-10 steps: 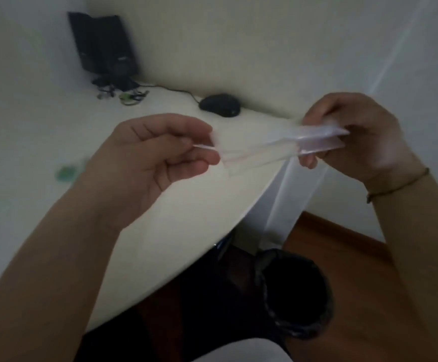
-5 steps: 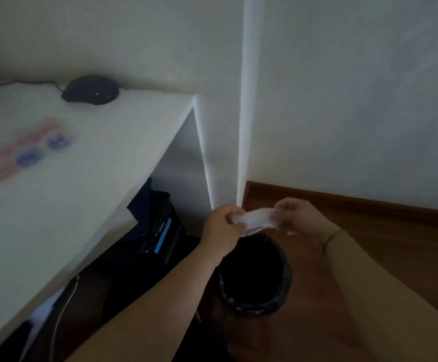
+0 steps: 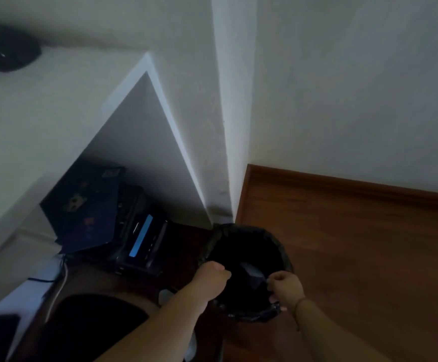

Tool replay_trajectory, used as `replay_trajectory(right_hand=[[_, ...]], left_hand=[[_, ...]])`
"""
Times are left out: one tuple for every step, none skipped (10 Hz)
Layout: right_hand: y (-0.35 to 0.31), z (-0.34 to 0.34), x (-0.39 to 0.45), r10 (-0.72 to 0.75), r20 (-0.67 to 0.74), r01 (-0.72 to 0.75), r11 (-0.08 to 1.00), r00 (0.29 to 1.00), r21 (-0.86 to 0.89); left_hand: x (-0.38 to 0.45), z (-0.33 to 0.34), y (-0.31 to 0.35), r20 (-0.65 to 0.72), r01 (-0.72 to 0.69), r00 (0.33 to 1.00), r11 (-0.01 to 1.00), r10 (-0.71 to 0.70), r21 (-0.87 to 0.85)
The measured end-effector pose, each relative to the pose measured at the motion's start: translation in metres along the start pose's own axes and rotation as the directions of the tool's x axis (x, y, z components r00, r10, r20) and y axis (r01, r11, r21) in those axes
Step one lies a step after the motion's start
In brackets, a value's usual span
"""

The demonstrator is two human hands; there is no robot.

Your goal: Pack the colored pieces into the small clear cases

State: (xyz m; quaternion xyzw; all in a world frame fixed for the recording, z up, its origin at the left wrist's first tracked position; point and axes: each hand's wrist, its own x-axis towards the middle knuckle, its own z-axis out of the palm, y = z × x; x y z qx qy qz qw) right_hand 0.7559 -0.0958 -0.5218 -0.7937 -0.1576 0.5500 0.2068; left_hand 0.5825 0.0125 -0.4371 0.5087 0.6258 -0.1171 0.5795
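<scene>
Hovering over bin [image 3: 278,244]: left hand [image 3: 212,279] clenched, empty | right hand [image 3: 286,286] fingers curled, grasp unclear | pale wrapper [image 3: 252,271] inside bin

- Overall exposure: dim, underexposed, with a cool grey-green cast.
- Brightest area: the white wall [image 3: 343,87] at upper right, softly and evenly lit; no glare is seen.
- Deepest shadow: inside the black bin [image 3: 249,246] and under the desk [image 3: 29,131], where detail is lost.
- Blur: the dark object [image 3: 6,52] at upper left is smeared.
- Distortion: straight edges are bent and splayed towards the frame borders.
</scene>
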Motion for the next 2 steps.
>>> replay_trajectory(right_hand=[[0.005,0.004,0.005,0.016,0.079,-0.014,1.000,0.997,-0.017],[-0.001,0.004,0.006,-0.005,0.046,0.004,0.999,0.999,0.036]], left_hand=[[0.004,0.013,0.001,0.051,-0.039,0.998,0.999,0.038,0.019],[0.004,0.023,0.010,0.045,-0.071,0.997,0.997,0.069,0.043]])
